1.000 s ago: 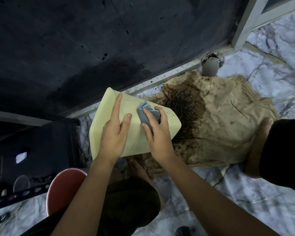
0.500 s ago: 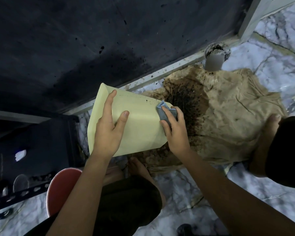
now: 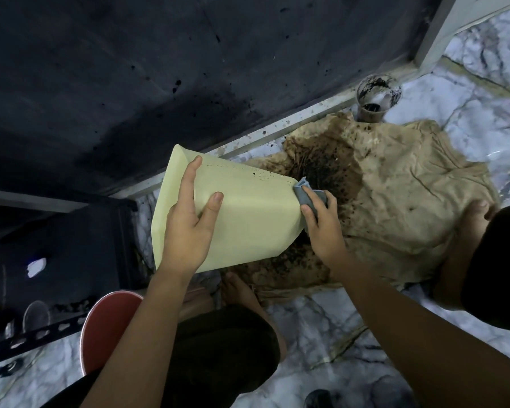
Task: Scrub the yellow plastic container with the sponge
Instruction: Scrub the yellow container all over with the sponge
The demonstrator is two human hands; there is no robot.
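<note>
— Gripped how, the yellow plastic container (image 3: 248,219)?

— It is held by the left hand (image 3: 189,228), whose grip is spread flat over its outer wall, fingers extended and thumb angled apart toward the narrower end. The container is kept tilted and raised off the marble floor (image 3: 321,328), its narrower end pointed toward the stained cloth (image 3: 395,189).

— And the sponge (image 3: 309,198)?

— A grey-blue sponge is pinched in the right hand (image 3: 324,225), fingers curled closed over it. It is pressed against the narrower end of the container, at the edge nearest the cloth.

— What is seen on the container itself?

— Small dark specks are scattered along its upper side, close to the sponge.

— What lies around it?

— The cloth is spread on the floor just beyond the container, soaked dark brown in the part nearest it. A soiled cup (image 3: 376,100) stands past the cloth's far edge. A red stool (image 3: 106,328) is seen below the container, beside the left forearm. Bare feet are visible under it and at the cloth's right edge.
</note>
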